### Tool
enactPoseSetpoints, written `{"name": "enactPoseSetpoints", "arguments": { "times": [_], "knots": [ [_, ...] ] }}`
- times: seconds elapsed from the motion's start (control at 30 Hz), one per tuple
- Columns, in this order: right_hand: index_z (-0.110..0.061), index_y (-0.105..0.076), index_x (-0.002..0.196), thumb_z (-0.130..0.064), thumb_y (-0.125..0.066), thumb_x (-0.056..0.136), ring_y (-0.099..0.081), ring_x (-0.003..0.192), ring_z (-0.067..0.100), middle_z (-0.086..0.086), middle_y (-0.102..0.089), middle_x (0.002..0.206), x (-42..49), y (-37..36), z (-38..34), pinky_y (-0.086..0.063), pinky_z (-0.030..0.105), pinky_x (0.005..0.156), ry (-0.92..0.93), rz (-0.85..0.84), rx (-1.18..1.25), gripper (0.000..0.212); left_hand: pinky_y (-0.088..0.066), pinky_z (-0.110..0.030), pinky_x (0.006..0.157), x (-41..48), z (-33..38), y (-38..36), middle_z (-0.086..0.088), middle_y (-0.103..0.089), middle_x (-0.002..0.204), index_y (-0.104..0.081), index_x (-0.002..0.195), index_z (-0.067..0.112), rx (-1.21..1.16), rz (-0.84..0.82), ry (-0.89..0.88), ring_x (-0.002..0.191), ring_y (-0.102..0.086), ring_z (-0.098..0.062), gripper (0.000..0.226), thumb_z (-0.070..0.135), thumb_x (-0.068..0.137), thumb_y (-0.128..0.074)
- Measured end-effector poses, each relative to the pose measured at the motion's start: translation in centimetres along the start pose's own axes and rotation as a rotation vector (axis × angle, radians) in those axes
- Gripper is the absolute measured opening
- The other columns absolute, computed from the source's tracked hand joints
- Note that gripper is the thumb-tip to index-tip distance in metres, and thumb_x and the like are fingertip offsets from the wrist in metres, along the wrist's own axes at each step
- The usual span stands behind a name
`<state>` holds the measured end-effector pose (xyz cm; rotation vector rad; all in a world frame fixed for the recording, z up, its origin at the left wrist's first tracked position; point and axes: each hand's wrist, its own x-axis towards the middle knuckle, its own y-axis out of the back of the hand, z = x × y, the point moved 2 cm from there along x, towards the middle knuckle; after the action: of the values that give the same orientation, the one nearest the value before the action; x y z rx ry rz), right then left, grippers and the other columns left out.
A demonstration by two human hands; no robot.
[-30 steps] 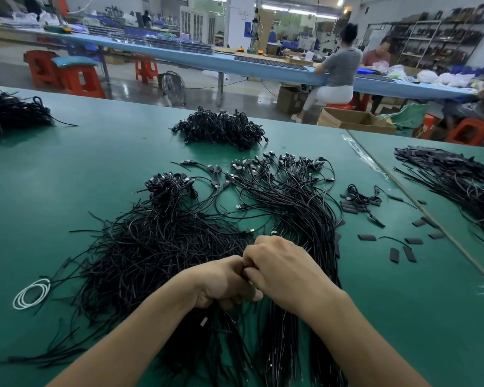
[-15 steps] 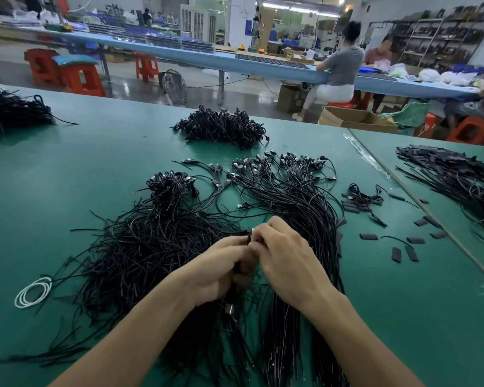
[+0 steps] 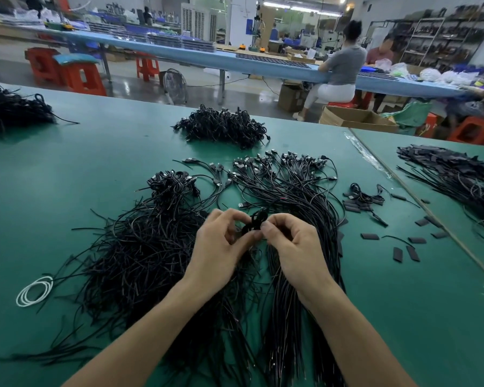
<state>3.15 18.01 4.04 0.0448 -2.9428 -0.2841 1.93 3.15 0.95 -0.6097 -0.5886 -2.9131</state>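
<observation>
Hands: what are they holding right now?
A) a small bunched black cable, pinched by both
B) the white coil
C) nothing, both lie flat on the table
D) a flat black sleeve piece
A: the left hand and right hand both pinch the bunched cable between their fingertips, while the white coil lies apart from them at the far left.

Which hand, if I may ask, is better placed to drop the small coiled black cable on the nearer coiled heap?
Left, probably: both pinch the small coiled black cable, but the left hand lies nearer the heap of coiled black cables; the right hand must cross.
</observation>
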Motion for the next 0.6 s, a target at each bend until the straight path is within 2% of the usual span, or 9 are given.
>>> {"name": "enactPoseSetpoints", "arguments": {
  "times": [0.03,0.1,0.17,0.23,0.3,0.4,0.43,0.5,0.6],
  "knots": [
    [-0.016,-0.068,0.083,-0.01,-0.06,0.097,-0.064,0.075,0.007,-0.002,-0.072,0.079,0.0,-0.1,0.0,-0.052,0.02,0.073,0.003,-0.011,0.035,0.017,-0.041,-0.012,0.06,0.0,0.0,0.2,0.011,-0.044,0.077,-0.058,0.09,0.048,0.095,0.062,-0.034,0.064,-0.045,0.0,0.024,0.04,0.079,-0.077],
    [-0.011,-0.069,0.085,-0.008,-0.06,0.097,-0.061,0.07,0.001,0.002,-0.071,0.079,0.0,-0.1,-0.1,-0.048,0.013,0.066,0.0,-0.022,0.094,0.015,-0.044,-0.016,0.057,0.1,0.0,0.4,0.011,-0.048,0.073,-0.06,0.088,0.047,0.072,0.086,-0.02,0.06,-0.048,-0.001,0.024,0.035,0.08,-0.079],
    [-0.01,-0.069,0.086,-0.006,-0.06,0.097,-0.057,0.064,-0.002,0.002,-0.069,0.076,-0.1,0.0,-0.1,-0.045,0.01,0.058,-0.008,-0.041,0.146,0.014,-0.053,-0.026,0.054,0.0,0.1,0.3,0.005,-0.06,0.065,-0.065,0.092,0.04,-0.115,0.02,0.076,0.056,-0.059,-0.007,0.021,0.029,0.081,-0.08],
    [-0.012,-0.067,0.083,-0.005,-0.06,0.096,-0.057,0.061,-0.004,-0.004,-0.069,0.072,-0.2,0.2,0.0,-0.044,0.009,0.056,-0.006,-0.077,0.17,0.016,-0.06,-0.031,0.063,-0.1,0.4,0.2,-0.002,-0.072,0.074,-0.068,0.1,0.03,-0.354,-0.062,0.187,0.064,-0.071,-0.018,0.025,0.022,0.079,-0.079],
    [-0.013,-0.066,0.08,-0.006,-0.061,0.096,-0.055,0.059,-0.004,-0.009,-0.066,0.067,-0.3,0.3,0.2,-0.043,0.009,0.056,-0.003,-0.123,0.145,0.018,-0.06,-0.028,0.068,0.1,0.7,0.0,-0.009,-0.076,0.085,-0.068,0.11,0.018,-0.644,-0.137,0.3,0.074,-0.073,-0.02,0.032,0.007,0.08,-0.074],
    [-0.017,-0.066,0.075,-0.008,-0.062,0.096,-0.05,0.056,-0.004,-0.014,-0.059,0.061,-0.4,0.3,0.8,-0.041,0.009,0.056,-0.034,-0.15,0.145,0.023,-0.059,-0.027,0.075,0.3,1.1,0.2,-0.017,-0.074,0.107,-0.063,0.12,0.011,-0.991,-0.199,0.388,0.09,-0.072,-0.022,0.036,-0.008,0.095,-0.046],
    [-0.019,-0.067,0.074,-0.009,-0.062,0.096,-0.05,0.056,-0.003,-0.014,-0.059,0.062,-0.3,0.3,1.0,-0.041,0.009,0.056,-0.05,-0.145,0.157,0.024,-0.059,-0.029,0.077,0.4,1.1,0.3,-0.018,-0.073,0.109,-0.062,0.121,0.011,-1.055,-0.207,0.395,0.095,-0.071,-0.022,0.038,-0.004,0.096,-0.04],
    [-0.02,-0.069,0.073,-0.011,-0.064,0.095,-0.052,0.059,0.0,-0.01,-0.06,0.065,-0.2,0.5,1.5,-0.041,0.01,0.057,-0.074,-0.138,0.171,0.024,-0.057,-0.027,0.074,0.3,1.4,0.5,-0.014,-0.076,0.1,-0.063,0.118,0.013,-1.075,-0.203,0.388,0.092,-0.071,-0.02,0.033,0.009,0.097,-0.038],
    [-0.019,-0.07,0.077,-0.017,-0.068,0.091,-0.055,0.067,0.009,-0.003,-0.062,0.072,-0.2,0.2,2.0,-0.045,0.017,0.061,-0.107,-0.153,0.168,0.015,-0.054,-0.021,0.06,0.1,1.6,0.3,-0.012,-0.075,0.078,-0.066,0.104,0.018,-0.881,-0.19,0.33,0.072,-0.071,-0.015,0.021,0.031,0.097,-0.052]
  ]
}}
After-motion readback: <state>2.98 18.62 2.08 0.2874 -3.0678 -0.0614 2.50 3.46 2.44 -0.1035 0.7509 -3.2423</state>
